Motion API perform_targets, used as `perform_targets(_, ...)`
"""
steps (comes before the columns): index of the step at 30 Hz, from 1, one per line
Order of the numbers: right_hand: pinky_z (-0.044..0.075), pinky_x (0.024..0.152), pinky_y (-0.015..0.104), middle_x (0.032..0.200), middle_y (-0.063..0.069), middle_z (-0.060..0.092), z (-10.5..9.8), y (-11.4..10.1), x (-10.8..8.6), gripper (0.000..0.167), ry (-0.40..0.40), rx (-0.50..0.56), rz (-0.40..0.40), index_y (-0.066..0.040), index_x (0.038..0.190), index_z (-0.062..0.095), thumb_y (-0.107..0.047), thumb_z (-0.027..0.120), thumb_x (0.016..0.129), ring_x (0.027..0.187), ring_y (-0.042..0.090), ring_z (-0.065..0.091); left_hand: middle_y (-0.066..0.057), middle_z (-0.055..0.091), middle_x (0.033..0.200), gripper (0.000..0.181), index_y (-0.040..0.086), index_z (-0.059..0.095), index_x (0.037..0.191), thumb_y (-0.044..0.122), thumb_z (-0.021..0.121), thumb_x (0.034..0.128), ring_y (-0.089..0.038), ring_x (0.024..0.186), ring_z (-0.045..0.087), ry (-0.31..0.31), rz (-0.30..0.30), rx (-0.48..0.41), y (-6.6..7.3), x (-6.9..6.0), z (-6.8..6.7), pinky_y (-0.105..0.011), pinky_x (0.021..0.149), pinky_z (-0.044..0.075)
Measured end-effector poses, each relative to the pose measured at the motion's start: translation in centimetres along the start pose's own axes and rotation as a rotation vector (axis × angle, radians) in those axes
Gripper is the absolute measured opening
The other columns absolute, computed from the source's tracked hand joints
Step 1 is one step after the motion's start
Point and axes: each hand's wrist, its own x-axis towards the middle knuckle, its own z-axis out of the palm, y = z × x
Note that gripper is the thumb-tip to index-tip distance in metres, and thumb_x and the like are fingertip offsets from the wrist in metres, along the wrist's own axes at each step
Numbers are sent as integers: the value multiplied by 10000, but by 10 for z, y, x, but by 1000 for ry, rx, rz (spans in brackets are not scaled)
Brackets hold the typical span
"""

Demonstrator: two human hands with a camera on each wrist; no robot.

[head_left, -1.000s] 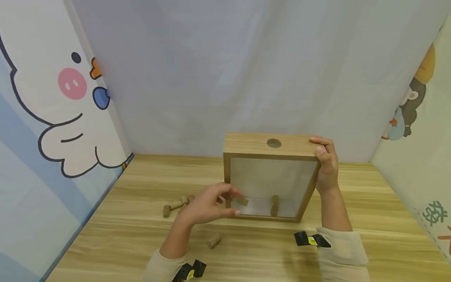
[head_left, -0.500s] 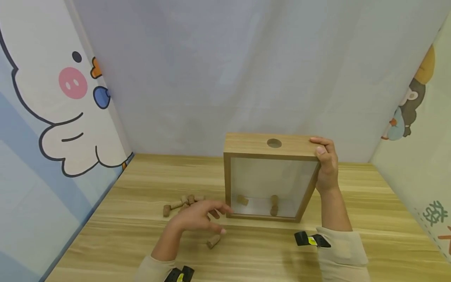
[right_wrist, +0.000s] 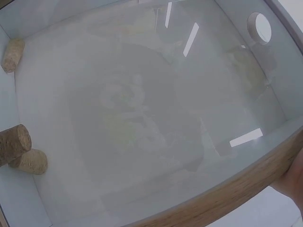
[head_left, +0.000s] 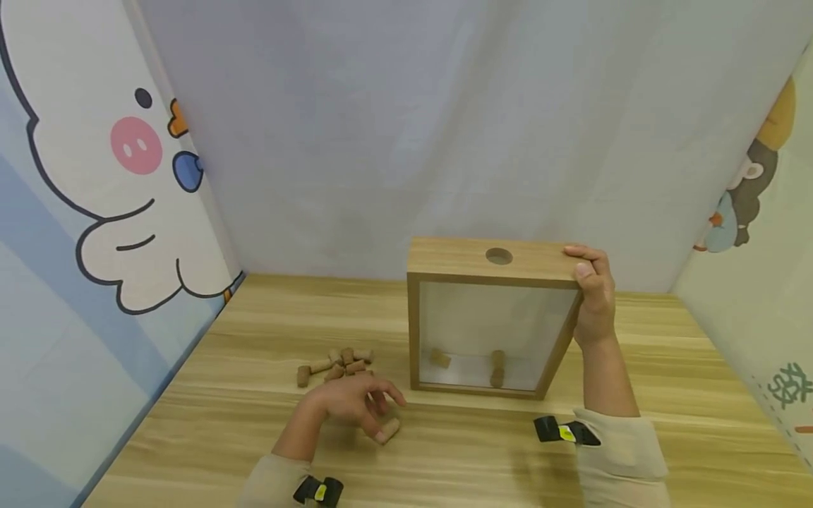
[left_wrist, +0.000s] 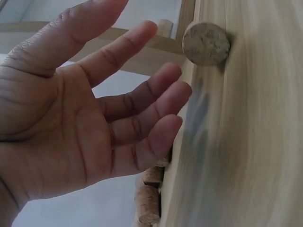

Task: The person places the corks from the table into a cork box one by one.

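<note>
The left hand [head_left: 352, 401] hovers low over the counter [head_left: 457, 458], its fingers loosely bent and spread, not wrapped around anything. Just beyond it lies a lone cork [head_left: 390, 430], on its side, near the box and slightly left of its near left corner. From the head, the thumb tip overlaps the near left end of this cork; in the left wrist view the cork sits apart from the visible fingertips. The thumb tip is out of that view, so I cannot tell whether it touches.

The right hand [head_left: 593, 300] grips the top right corner of the wooden box [head_left: 454, 259], which stands upright on the counter. The box has a see-through front and 1 round hole [head_left: 499, 256] in its top. Inside, 3 corks lie at the bottom: 1 cork on the left [head_left: 440, 358] and 2 touching corks on the right [head_left: 498, 369].

Left of the box, on the far side of the left hand, a loose cluster of corks [head_left: 334, 372] rests on the counter, partly hidden by that hand. The lone cork is well apart from the right hand.
</note>
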Motion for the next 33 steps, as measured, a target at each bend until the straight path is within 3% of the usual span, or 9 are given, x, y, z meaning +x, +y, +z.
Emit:
perform_targets(9,265,795,400,1197,101,431,1,0,2,280,-5,18,-12,-111,1077,602,-258,463,883,1003,241,397,-49,588,931,493,159,645,1111,42,824,668,-207,866,550,-27,-79,-9,-10,7,-5,-321,709,478)
perform_targets(15,259,800,400,1206,98,429,1,-1,3,285,-2,12,-8,-108,1080,600,-260,461,882,1013,244,393,-25,595,846,442,203,681,1008,25,837,635,-149,750,549,-5,-104,58,-6,11,1,-297,614,479)
perform_targets(20,257,802,397,1206,97,435,2,-1,5,286,0,14,-14,-105,1075,605,-256,464,878,1014,244,394,-47,600,800,381,147,675,963,-6,820,646,-135,654,539,-16,-85,41,-3,13,0,-297,547,466)
perform_targets(26,258,806,394,1212,96,433,3,-1,6,280,-6,24,-14,-112,1076,606,-260,470,882,1017,240,395,-70,599,848,360,109,655,970,-30,797,670,-185,761,560,20,-15,4,-7,7,-7,-278,569,477)
perform_targets(29,257,809,395,1211,93,433,3,0,5,275,-2,18,-4,-118,1075,604,-260,466,883,1022,240,394,-90,593,861,354,92,644,974,-45,785,680,-213,777,562,27,-15,-45,-8,4,-8,-285,561,479)
perform_targets(33,252,810,400,1214,86,434,-1,-2,2,276,2,-4,15,-122,1074,604,-241,447,881,1033,243,387,-56,596,868,339,110,636,986,16,794,702,-207,786,568,76,-11,-29,-4,4,-7,-302,592,484)
